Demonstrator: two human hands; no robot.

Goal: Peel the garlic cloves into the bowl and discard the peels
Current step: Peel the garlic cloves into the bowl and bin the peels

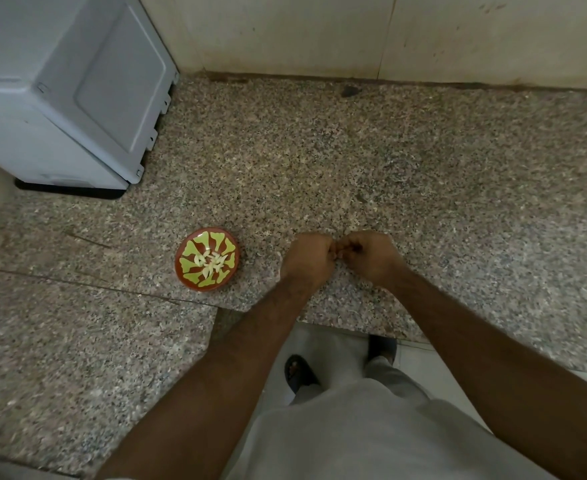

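Both hands, left hand and right hand, are brought together, fingers curled on something small, presumably a garlic clove being peeled. Peeled cloves are kept in the bowl just left.

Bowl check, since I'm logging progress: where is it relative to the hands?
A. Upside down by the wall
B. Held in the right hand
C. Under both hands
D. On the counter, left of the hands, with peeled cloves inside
D: the bowl sits upright on the counter, apart from the left hand, with pale cloves inside.
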